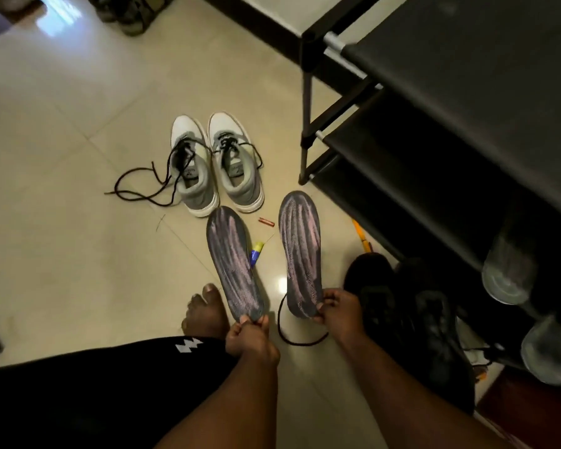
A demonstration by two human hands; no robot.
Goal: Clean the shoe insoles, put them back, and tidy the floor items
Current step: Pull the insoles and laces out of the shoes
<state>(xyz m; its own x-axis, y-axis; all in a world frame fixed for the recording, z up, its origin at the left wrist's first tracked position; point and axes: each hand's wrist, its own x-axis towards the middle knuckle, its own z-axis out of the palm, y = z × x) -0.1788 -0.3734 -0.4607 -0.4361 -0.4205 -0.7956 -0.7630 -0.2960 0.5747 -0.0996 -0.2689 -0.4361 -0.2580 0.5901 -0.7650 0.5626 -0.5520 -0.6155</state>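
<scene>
Two insoles – left insole (234, 267), right insole (302, 251) – heels pinched by each hand's fingers, toes pointing away.

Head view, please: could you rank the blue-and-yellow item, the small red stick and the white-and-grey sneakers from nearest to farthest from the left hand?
From the left hand:
1. Blue-and-yellow item, on the floor between the two insoles.
2. Small red stick, farther up the floor.
3. White-and-grey sneakers, beyond both.
</scene>
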